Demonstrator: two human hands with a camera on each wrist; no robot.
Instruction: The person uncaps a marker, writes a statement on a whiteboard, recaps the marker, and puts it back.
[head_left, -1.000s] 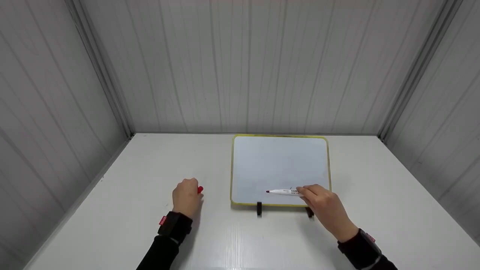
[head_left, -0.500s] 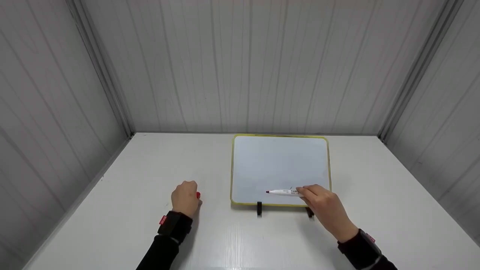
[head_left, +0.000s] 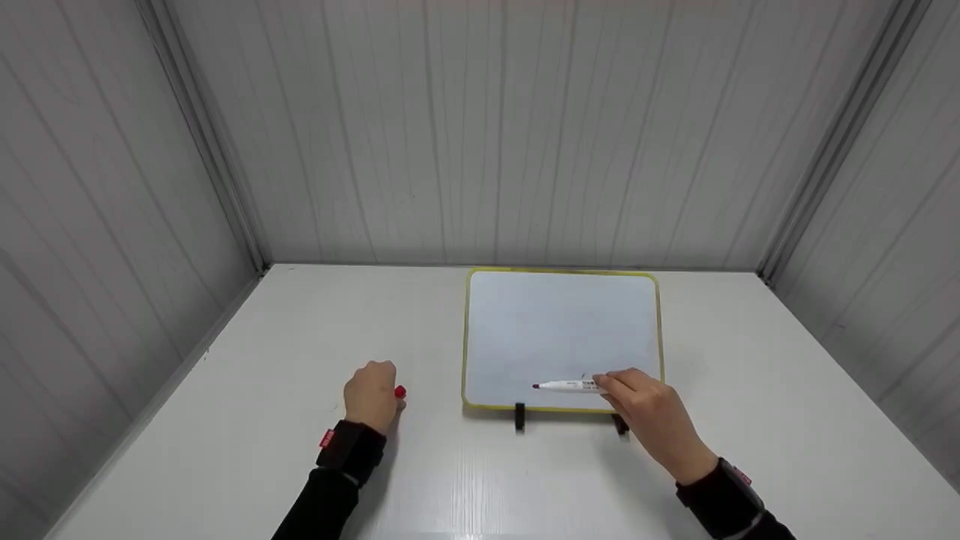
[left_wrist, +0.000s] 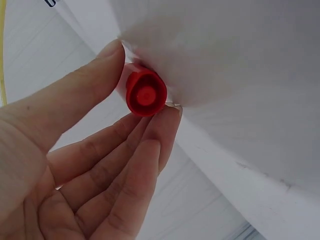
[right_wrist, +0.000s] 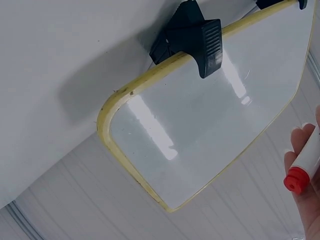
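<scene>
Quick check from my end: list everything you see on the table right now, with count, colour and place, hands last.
whiteboard: 1, white with yellow rim, propped at table's far middle-right.
feet: 2, black, clipped to the whiteboard's near edge.
marker: 1, white with red tip, uncapped, over the whiteboard's lower part.
cap: 1, red, left of the whiteboard.
table: 1, white, enclosed by grey panel walls.
left hand: pinches the cap between thumb and fingertips, against the table.
right hand: holds the marker.
</scene>
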